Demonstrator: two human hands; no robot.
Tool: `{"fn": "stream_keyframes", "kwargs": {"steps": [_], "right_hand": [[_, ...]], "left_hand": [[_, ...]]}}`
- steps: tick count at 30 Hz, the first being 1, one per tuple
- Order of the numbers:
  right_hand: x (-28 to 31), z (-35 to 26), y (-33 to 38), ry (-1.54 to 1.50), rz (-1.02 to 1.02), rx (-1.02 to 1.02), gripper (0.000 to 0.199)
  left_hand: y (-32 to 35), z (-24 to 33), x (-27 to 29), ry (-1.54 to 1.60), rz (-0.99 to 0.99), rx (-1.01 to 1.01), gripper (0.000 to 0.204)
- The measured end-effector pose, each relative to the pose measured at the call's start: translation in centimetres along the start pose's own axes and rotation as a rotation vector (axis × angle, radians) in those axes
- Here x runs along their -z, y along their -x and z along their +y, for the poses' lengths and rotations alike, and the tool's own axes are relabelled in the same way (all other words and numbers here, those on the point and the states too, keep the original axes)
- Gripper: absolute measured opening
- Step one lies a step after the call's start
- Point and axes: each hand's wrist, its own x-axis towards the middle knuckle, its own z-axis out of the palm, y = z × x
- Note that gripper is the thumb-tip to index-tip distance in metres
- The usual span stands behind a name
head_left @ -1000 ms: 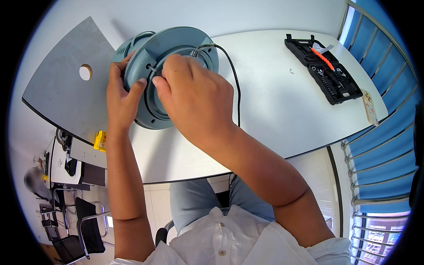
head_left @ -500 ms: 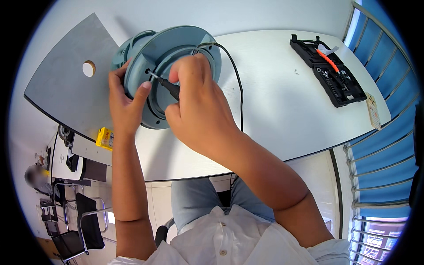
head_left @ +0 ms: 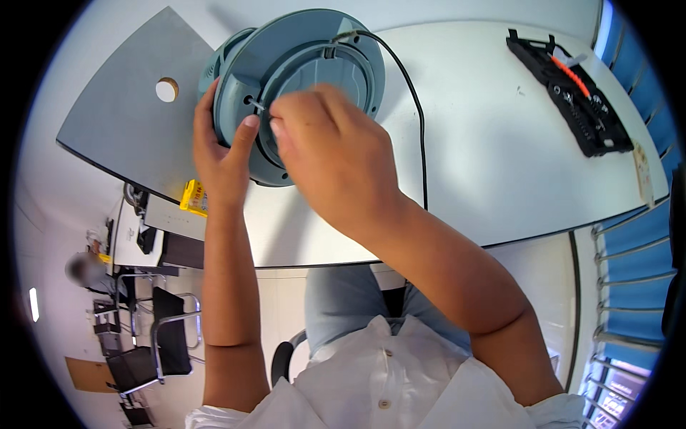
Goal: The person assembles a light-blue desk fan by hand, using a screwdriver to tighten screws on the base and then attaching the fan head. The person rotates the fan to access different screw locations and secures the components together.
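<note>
A grey-green appliance with a wide round base (head_left: pixel 238 82) lies tipped on the table, its underside facing me. My left hand (head_left: pixel 223 161) is closed round the base's left edge, thumb on the underside and fingers behind. My right hand (head_left: pixel 339 161) is closed on a screwdriver, whose thin metal shaft (head_left: pixel 257 105) points into a screw hole near the left rim. The handle is hidden inside my fingers, and the fingertips are somewhat blurred. From a notch in the underside, a black power cord (head_left: pixel 420 118) runs across the table.
At the right, an open black tool case (head_left: pixel 587 118) holds several bits and an orange flexible shaft (head_left: pixel 572 75). A phone-like slab (head_left: pixel 642 171) lies by the right edge. A yellow packet (head_left: pixel 194 198) sits beside my left forearm. A grey panel with a round hole (head_left: pixel 136 107) adjoins the table. A person sits far left.
The whole view has shifted, so the table and appliance appear higher and further right. My right hand has turned about the screwdriver, now covering its black handle. My left hand keeps its hold.
</note>
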Motion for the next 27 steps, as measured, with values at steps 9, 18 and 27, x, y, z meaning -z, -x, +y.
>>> {"fn": "stream_keyframes", "kwargs": {"steps": [9, 18, 27], "right_hand": [[1.0, -2.8, -4.0, 0.132, -0.374, -0.469, 0.030], [-0.6, -0.5, -1.5, -0.101, 0.016, -0.131, 0.027], [0.2, 0.1, -2.3, -0.205, -0.117, -0.282, 0.027]], "left_hand": [[0.2, 0.1, -0.6, 0.104, 0.041, 0.101, 0.055], [0.4, 0.7, -0.9, -0.045, 0.043, -0.087, 0.061], [-1.5, 3.9, -0.3, -0.430, -0.047, -0.364, 0.055]]}}
